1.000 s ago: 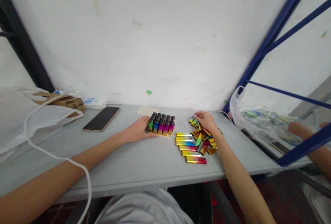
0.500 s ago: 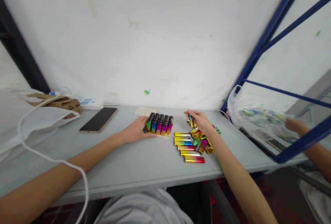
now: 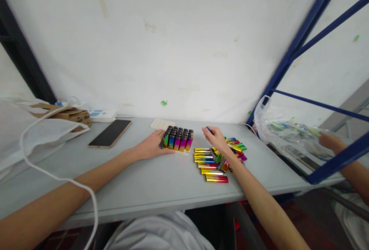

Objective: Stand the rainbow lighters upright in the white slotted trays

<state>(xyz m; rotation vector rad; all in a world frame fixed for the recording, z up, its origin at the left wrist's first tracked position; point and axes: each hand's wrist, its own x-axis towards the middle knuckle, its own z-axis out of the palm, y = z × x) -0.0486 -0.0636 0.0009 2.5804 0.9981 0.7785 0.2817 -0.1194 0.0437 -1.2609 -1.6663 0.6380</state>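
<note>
Five upright lighters form the near row of the block standing in the pale tray, more rows behind them; their long axes run vertical, dark heads up and gold ends down. The left hand clasps the tray's left end, thumb along the near edge and fingers bent round toward the far side. To the tray's right, apart from it, the right hand has its fingers curled together, pinching what is probably a single lighter; only a dark blue bit shows, so I cannot tell which way it points.

Also right of the tray, on the bench, a stepped row of lighters lies flat, long axes running left to right, gold ends toward the tray's side. Beyond that row, farther right of the tray, a jumbled pile points several ways, partly under the right forearm. Behind the tray, to its left, lies a perforated pale sheet; well left of the tray, a phone lies slantwise.
</note>
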